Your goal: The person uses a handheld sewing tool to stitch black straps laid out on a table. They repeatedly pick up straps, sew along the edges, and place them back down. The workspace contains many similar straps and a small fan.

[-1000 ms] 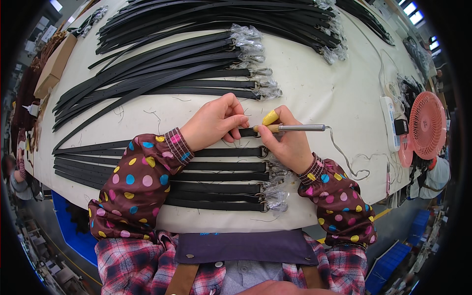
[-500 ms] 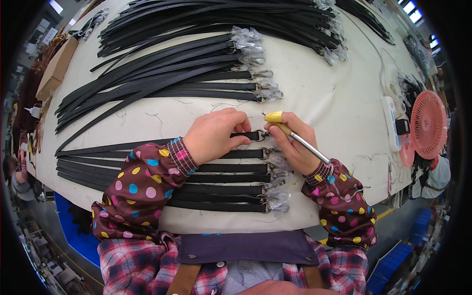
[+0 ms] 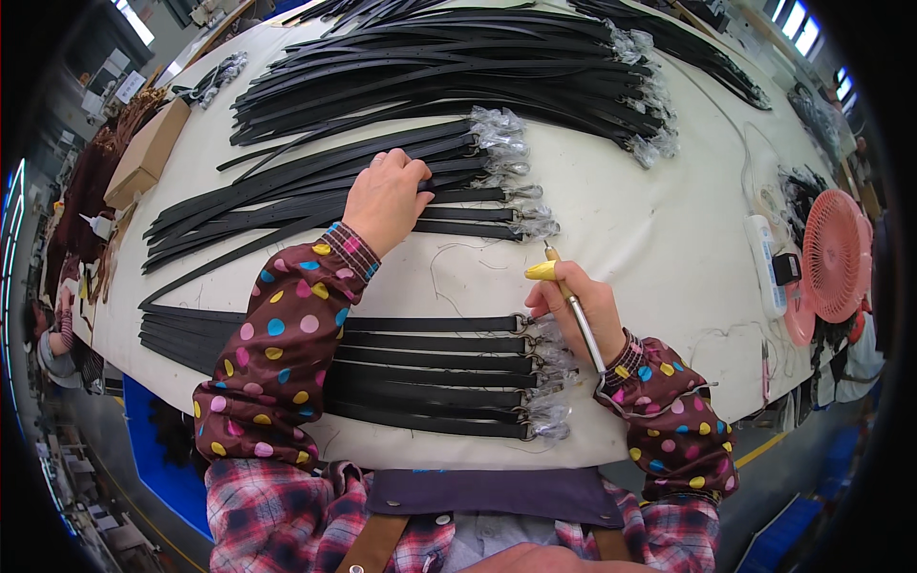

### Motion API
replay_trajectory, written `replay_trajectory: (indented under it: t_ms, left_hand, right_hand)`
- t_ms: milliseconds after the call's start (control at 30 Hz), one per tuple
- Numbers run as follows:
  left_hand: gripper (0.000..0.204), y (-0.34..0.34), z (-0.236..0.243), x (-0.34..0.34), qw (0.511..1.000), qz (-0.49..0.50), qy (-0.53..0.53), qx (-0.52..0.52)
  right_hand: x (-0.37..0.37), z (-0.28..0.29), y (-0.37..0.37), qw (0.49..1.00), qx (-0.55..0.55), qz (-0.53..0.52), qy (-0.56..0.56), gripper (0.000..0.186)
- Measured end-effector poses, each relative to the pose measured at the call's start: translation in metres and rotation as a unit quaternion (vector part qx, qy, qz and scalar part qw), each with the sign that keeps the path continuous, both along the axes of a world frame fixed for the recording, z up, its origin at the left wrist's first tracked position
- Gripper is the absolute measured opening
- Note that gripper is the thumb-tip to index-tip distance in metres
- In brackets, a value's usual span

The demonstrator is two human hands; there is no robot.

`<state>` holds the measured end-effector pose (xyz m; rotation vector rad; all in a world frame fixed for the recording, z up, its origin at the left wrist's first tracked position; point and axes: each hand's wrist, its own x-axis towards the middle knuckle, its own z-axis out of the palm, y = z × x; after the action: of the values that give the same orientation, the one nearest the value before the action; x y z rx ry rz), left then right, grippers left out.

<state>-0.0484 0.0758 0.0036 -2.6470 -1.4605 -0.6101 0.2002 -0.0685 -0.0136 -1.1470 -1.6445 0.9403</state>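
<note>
Head view: the desk [image 3: 659, 229] carried black straps [image 3: 287, 181] beneath the left hand [image 3: 387, 202], fingers curled, whether gripping I couldn't tell; the right hand [image 3: 594, 304] pinched a pen-like tool [image 3: 586, 334]. Strap selection seemed in hand, calling for separating just one.

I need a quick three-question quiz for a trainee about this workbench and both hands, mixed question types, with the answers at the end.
1. Multiple choice: what does the right hand hold?
A) a pair of scissors
B) a slim pen-like tool
C) a sheet of paper

2. True or false: the left hand is on the group of straps nearest the person's body.

3. Fill in the blank: to the right of the white power strip stands a pink ____.

Key:
1. B
2. False; the left hand is at the middle group of straps, farther up the table.
3. fan
</note>
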Motion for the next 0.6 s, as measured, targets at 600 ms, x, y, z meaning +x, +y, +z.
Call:
replay_trajectory:
  t_ms: [600]
  left_hand:
    - [0.01, -0.067, 0.018, -0.031, 0.936, -0.19, -0.074, -0.288]
  right_hand:
    - [0.026, 0.004, 0.005, 0.956, 0.263, -0.111, -0.062, 0.016]
